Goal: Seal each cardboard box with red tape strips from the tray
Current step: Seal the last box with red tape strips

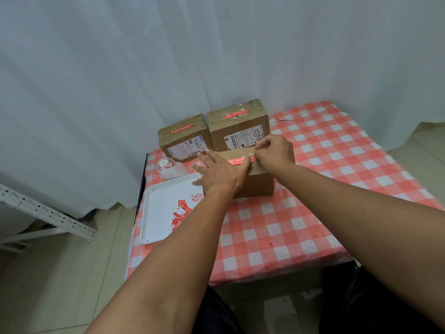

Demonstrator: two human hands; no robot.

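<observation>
Here, taking the near cardboard box (255, 186) as the landmark: off to its left, beyond the table edge, a grey perforated metal rail (48, 213) slants over the tiled floor. Just left of the box lies a white tray (159, 208) on the red-and-white checked tablecloth (313, 189), holding a loose heap of red tape strips (183, 213). Behind the tray, left of the box, sits a small roll of white backing paper (166, 167). The left hand (219, 174) lies flat on the box's top with fingers straight and spread, pressing down the left part of a red tape strip (237, 161) that runs across the lid. Behind the box stand two more boxes side by side, the smaller sealed box (185, 141) to the left and the taller sealed box (238, 126) to the right, each with a red strip on top and a shipping label on its front. The right hand (274, 150) is curled at the box's far right, its fingertips pinching the strip's right end. White curtains (216, 56) hang behind everything.
</observation>
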